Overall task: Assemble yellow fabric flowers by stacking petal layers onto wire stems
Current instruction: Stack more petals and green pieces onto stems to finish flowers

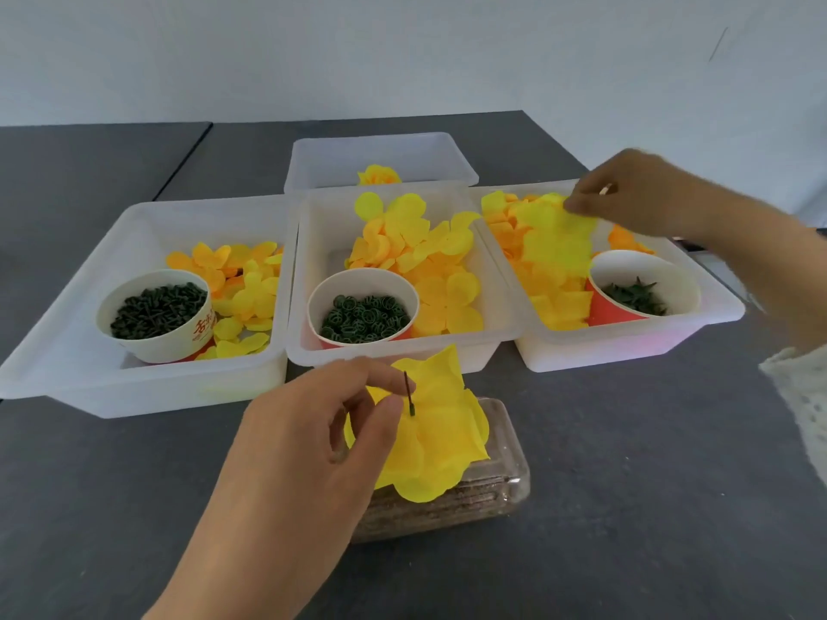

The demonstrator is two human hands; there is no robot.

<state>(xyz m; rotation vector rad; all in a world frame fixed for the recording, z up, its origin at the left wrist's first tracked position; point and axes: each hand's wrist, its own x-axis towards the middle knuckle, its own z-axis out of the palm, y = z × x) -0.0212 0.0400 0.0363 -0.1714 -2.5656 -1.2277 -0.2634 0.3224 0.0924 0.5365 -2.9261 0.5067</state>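
Two hands are at work, and parts of each are hard to read: the right hand [626, 194] is motion-blurred, its wrist running off the right edge under a pale lace sleeve [801, 409], and the left hand [313, 436] covers the near side of the half-built flower [438, 431] it holds, so the lower end of the wire stem [408, 393] cannot be seen. The left thumb and forefinger pinch that dark stem, which pokes up through the middle of the stacked yellow petals. Under the flower a clear box [505, 481] of brownish contents is mostly hidden. The right fingertips are closed in a pinch on the top edge of a large yellow petal layer [557, 243], which hangs over the right tray [626, 346]; just below this hand a red cup [604, 306] of dark green pieces stands in that tray. Beyond the left hand lies the middle tray [394, 351] with loose petals and a cup of green rings [364, 317].
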